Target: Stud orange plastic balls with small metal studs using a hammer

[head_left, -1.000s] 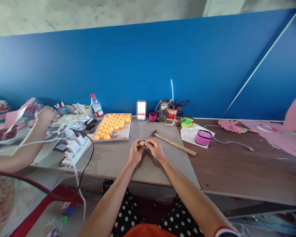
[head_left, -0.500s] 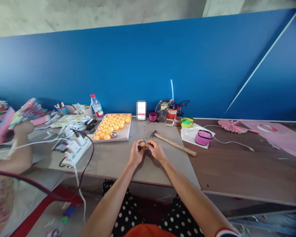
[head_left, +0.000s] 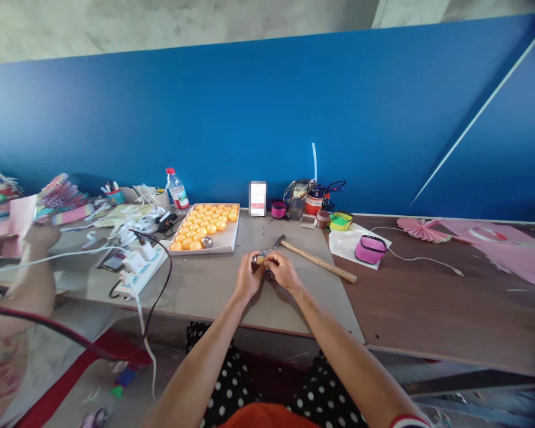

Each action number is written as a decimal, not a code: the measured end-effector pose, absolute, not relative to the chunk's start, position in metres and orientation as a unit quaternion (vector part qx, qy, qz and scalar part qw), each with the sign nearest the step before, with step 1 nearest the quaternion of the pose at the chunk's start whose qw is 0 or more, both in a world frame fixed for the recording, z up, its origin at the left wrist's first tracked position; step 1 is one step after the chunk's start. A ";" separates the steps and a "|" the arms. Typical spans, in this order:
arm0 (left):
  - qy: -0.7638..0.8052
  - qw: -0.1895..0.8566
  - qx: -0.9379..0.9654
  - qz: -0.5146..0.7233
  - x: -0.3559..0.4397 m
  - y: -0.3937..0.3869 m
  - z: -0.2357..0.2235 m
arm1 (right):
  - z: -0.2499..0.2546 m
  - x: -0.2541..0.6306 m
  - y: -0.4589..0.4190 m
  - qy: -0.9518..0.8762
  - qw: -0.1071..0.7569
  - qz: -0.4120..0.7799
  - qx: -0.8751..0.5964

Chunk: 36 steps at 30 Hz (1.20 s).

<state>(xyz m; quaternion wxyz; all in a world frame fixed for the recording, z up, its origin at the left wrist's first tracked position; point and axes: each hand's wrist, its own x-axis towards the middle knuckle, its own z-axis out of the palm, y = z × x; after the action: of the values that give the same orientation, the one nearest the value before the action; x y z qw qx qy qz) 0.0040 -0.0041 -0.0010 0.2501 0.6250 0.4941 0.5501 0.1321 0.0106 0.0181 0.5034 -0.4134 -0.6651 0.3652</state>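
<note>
My left hand and my right hand meet over the grey board, fingers bent inward. Between them is a small orange ball partly covered in silvery, shiny material; my left fingers wrap its side and my right fingertips press at its front. Just below the right fingers some more silvery bits show, mostly hidden. Beyond my hands, to the left, a shallow white tray holds many orange balls and a silver ball. Right of my hands lies a hammer with a wooden handle.
At left are a power strip with cables, a water bottle and a co-worker's hand near pink paper. A phone-like screen stands by the blue partition. Right are a purple pouch and pink fabric-like sheets.
My hands keep nearly the same place and grip on the ball. At the far left, the co-worker's arm has moved, and a pink sheet now shows by the hand.
</note>
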 end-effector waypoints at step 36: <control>0.475 0.193 0.671 0.536 0.004 -0.009 0.003 | 0.016 0.129 0.010 -0.642 0.477 0.371 -0.472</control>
<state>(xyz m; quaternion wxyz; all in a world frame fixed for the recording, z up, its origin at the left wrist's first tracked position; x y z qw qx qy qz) 0.0036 -0.0088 0.0034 0.1929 0.6706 0.4753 0.5358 0.1294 0.0103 0.0157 0.4768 -0.4725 -0.6417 0.3710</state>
